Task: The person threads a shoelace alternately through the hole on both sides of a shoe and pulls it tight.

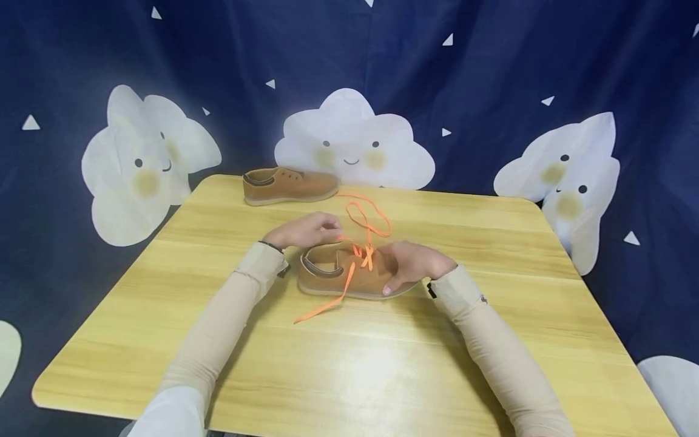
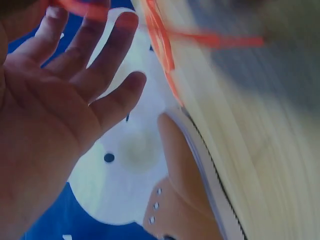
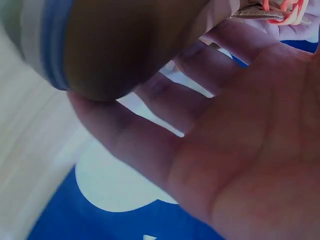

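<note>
A brown shoe [image 1: 377, 280] with orange laces lies on the table, its toe to the right. My right hand [image 1: 417, 264] grips the toe, thumb on the near side; in the right wrist view its fingers [image 3: 150, 102] lie against the shoe's front [image 3: 125, 50]. Behind the shoe's opening, my left hand [image 1: 308, 230] pinches an orange shoelace [image 1: 346, 238] between thumb and fingertips. In the left wrist view that lace [image 2: 75, 6] crosses the fingers at the top, where the pinch itself is partly cut off. One loose lace end [image 1: 322, 311] hangs over the near side onto the tabletop.
At the table's back left stands a second brown shoe [image 1: 292, 187], its eyelets unlaced. A long orange loop of lace [image 1: 377, 209] spreads over the wooden table [image 1: 464, 230] behind the first shoe. A dark blue curtain [image 1: 491, 79] with white clouds hangs beyond the back edge.
</note>
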A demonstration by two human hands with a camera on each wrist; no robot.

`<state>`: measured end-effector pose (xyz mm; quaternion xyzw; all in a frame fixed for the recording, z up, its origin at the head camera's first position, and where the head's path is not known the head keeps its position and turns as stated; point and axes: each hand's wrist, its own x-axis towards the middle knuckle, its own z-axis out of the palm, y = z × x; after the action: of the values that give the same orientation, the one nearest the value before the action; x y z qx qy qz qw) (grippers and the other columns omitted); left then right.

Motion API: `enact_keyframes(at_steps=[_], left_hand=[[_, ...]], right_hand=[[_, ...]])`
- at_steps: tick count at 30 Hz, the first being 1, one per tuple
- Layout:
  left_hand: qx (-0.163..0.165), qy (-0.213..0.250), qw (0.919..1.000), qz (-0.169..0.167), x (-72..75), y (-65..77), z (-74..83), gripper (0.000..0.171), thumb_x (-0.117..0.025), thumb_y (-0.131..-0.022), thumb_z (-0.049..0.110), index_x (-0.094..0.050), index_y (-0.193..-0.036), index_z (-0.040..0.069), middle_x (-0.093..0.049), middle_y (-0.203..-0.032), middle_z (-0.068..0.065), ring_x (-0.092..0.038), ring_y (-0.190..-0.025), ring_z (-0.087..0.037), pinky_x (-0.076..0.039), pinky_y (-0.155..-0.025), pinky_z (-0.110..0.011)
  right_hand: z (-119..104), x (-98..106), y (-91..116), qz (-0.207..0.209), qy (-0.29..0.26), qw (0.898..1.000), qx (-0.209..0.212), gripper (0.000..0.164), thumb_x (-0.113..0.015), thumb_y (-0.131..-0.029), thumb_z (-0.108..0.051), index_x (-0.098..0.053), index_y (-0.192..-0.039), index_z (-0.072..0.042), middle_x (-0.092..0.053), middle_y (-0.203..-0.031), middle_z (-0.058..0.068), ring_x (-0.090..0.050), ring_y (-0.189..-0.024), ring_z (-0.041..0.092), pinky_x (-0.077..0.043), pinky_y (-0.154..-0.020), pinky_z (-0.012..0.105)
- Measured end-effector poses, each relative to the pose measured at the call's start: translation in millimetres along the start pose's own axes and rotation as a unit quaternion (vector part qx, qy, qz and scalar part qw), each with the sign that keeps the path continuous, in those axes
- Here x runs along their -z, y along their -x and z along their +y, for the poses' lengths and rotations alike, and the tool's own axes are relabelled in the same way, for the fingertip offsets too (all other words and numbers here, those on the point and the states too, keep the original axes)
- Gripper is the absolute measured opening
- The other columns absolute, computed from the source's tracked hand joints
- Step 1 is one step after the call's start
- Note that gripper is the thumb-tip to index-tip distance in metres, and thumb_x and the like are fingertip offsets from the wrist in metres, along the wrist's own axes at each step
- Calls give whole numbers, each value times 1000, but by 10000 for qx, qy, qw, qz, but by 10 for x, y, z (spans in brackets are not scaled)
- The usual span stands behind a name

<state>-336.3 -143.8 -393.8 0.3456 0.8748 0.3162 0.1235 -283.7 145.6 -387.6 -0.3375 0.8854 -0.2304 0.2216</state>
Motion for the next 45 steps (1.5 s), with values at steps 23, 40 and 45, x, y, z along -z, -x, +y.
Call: enact_keyframes(at_steps=[23,40,45], left_hand=[[-168,-77,9998,35,-286,814,-81,87,-86,-82,44,-47,-152,10,-61,-147,-5,-63,-128,-20,-50,-110,-41],[-111,-245,9979,592,-232,-146,512,80,-89,-77,49,-57,-143,17,-68,-132,1,-63,-123,-16,-49,-112,-40],[-250,-197,9982,511,-369,-532,641,77,-87,-80,49,-57,-141,15,-69,-128,2,-65,-119,-15,-50,-109,-36]], right_hand=[[335,-234,389,1503,-2,9886,-120,87,-92,-77,-20,-49,-148,5,-61,-141,22,-60,-128,37,-50,-107,51],[627,596,1093,2046,323,9775,-405,87,-92,-77,-16,-47,-149,6,-62,-141,26,-61,-127,42,-50,-102,56],[850,758,1318,1992,342,9776,-592,89,-92,-77,-18,-47,-149,8,-60,-142,28,-59,-129,45,-47,-106,61]])
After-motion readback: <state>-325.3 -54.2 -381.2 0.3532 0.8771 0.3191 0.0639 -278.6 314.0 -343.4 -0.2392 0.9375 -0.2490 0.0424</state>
